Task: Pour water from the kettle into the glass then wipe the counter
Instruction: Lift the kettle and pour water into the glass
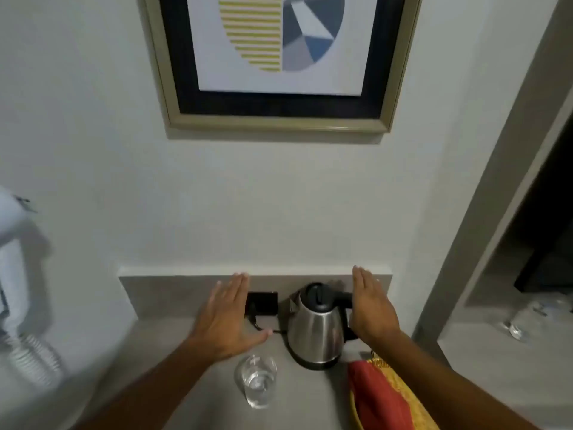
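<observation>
A steel kettle (316, 327) with a black lid and handle stands on the grey counter (173, 380), near the back. A clear glass (256, 383) stands in front of it to the left; whether it holds water I cannot tell. A red and yellow cloth (383, 398) lies at the counter's right front, partly under my right forearm. My left hand (228, 318) hovers flat and open, left of the kettle and above the glass. My right hand (373, 305) is open too, fingers together, just right of the kettle's handle. Neither hand holds anything.
A black wall socket (263, 302) with the kettle's cord sits behind my left hand. A framed picture (279, 57) hangs on the wall above. A wall-mounted hairdryer with a coiled cord (28, 355) is at the left. A recessed shelf (508, 333) with clear wrapped items is at the right.
</observation>
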